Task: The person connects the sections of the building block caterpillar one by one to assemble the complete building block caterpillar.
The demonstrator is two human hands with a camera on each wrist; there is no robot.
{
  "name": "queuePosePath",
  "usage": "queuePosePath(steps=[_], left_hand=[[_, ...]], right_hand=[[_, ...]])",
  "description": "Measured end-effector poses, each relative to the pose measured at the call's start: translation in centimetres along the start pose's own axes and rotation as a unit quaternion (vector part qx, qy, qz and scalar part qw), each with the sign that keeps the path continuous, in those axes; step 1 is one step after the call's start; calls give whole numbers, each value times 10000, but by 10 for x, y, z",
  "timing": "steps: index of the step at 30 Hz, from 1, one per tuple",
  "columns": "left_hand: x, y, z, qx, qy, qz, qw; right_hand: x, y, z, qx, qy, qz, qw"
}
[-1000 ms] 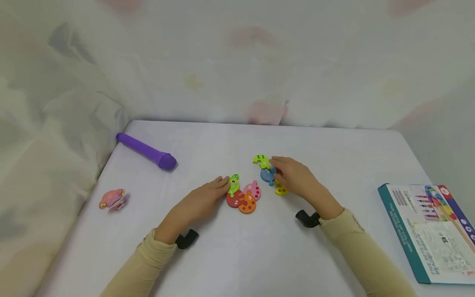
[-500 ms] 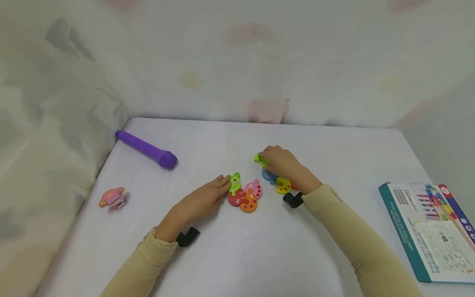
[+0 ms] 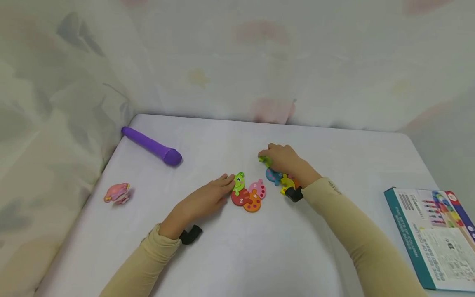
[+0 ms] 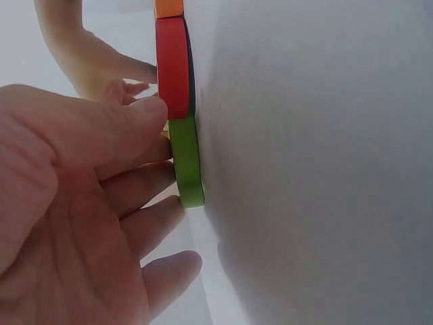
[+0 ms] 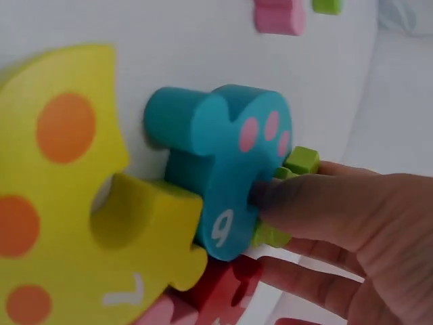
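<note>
In the head view, my left hand (image 3: 204, 202) reaches in from the left with fairly straight fingers touching a green caterpillar-head puzzle piece (image 3: 239, 180). A red piece marked 2 (image 3: 239, 198), an orange piece marked 3 (image 3: 252, 203) and a pink piece marked 4 (image 3: 259, 189) join onto it. My right hand (image 3: 285, 160) pinches a light green puzzle piece (image 3: 265, 159), whose edges show behind the thumb in the right wrist view. Just below lies a blue piece (image 5: 233, 162), and beside it a yellow spotted piece (image 5: 51, 176). A red piece (image 5: 226, 284) is partly covered.
A purple toy microphone (image 3: 152, 146) lies at the back left. Nearer on the left is a small pink toy figure (image 3: 118, 193). A flat cardboard box (image 3: 434, 239) lies along the right side. Fabric with a faint print hangs behind the table.
My right hand has moved up and left from beside the blue piece and taken hold of the light green piece. The left hand has stayed at the caterpillar head. The head view shifts slightly.
</note>
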State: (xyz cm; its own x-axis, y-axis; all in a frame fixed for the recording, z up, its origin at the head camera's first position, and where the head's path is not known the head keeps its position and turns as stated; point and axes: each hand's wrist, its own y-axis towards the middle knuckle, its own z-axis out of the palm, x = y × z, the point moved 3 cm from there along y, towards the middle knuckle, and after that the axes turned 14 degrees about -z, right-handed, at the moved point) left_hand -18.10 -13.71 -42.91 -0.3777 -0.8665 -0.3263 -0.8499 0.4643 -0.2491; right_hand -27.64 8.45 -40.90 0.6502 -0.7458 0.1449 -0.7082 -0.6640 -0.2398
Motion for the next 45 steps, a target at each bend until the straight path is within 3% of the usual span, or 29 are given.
queuePosePath(steps=[9,15,20,31,37,45], left_hand=[[-4,-1,0,-14,114,-20,9999],[-4,-2,-1,-7,21,64,10000],[-5,-3,-2,-25,-19,105,9999],[-7,-5,-1,91,-125,-4,9999],[-8,-3,0,69,-60,-15,10000],[-8,-4,0,48,-25,16,10000]], right_hand=[[29,-35,1,-656,1231,-250,9899],[43,-58,9,-1062,1532,-296,9820],[48,-64,13,-1253,1780,-323,9755],[50,-59,24,-1102,1337,-292,9844],[49,-55,24,-1110,1060,-479,9870],[53,-51,19,-1020,245,-647,9924]])
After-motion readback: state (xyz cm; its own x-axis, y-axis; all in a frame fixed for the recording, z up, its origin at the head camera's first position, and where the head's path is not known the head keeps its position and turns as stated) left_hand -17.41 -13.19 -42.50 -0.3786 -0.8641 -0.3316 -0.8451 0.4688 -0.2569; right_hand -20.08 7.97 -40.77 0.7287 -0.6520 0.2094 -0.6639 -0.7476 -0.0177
